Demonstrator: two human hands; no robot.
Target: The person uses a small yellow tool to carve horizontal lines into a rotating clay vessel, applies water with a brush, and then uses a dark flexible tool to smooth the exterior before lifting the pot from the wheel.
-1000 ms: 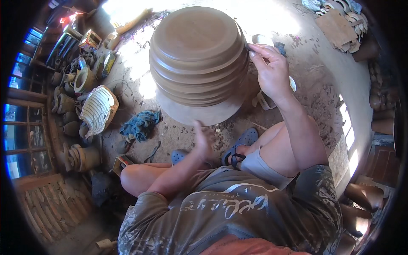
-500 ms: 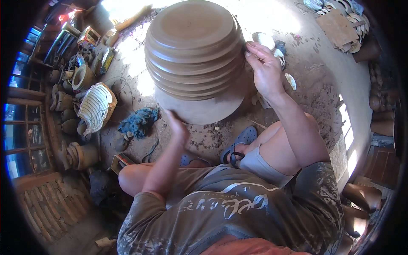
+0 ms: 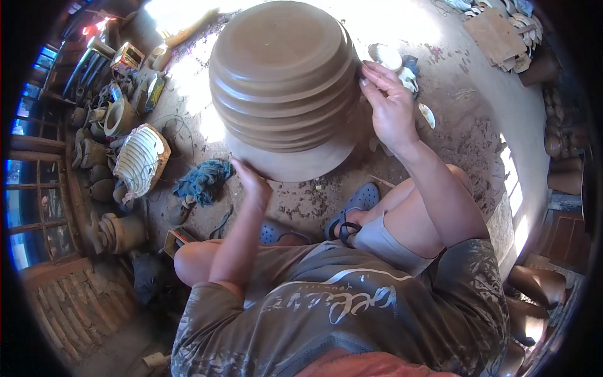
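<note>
A large ribbed brown clay pot (image 3: 282, 88) stands before me, narrowing toward its flat, round top. Beneath it is a pale round wheel (image 3: 295, 166). My left hand (image 3: 252, 182) lies along the wheel's near left rim, fingers stretched out, with nothing visible in it. At the pot's right side, my right hand (image 3: 389, 103) has thumb and fingertips drawn together against the ridged wall. A small dark bit shows between those fingertips, too small to make out.
Left of the wheel lie a blue-green cloth (image 3: 204, 181) and a ribbed whitish piece (image 3: 141, 160). Several clay pots (image 3: 119, 116) crowd the left wall. A white bowl (image 3: 384, 56) sits beyond my right hand. Brown pots (image 3: 537, 286) line the right edge.
My left hand has shifted leftward along the wheel's rim. My right hand stays against the pot's right side, barely moved. The pot appears slightly farther left in the picture.
</note>
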